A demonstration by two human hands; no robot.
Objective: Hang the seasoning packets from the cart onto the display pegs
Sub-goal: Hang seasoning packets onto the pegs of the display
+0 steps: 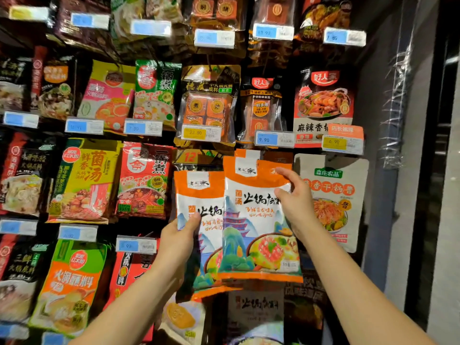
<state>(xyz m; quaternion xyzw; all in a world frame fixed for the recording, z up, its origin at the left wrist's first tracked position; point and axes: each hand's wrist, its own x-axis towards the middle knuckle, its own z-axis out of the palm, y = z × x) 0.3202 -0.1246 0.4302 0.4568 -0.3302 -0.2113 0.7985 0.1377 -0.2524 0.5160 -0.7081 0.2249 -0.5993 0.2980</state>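
Observation:
Two matching orange-and-white seasoning packets are held up against the display wall. My left hand (180, 239) grips the left packet (199, 195) at its left edge, thumb across the front. My right hand (295, 199) holds the right packet (254, 220) by its upper right edge, thumb on the front, fingers reaching its orange top. The right packet overlaps the left one. Its top sits just under the 9.90 price tag (273, 139). The peg itself is hidden behind the packets. The cart is out of view.
Rows of hanging hot-pot seasoning packets with price tags fill the wall. A pale packet with a green label (331, 200) hangs right of my right hand. A grey pillar (388, 170) bounds the display on the right.

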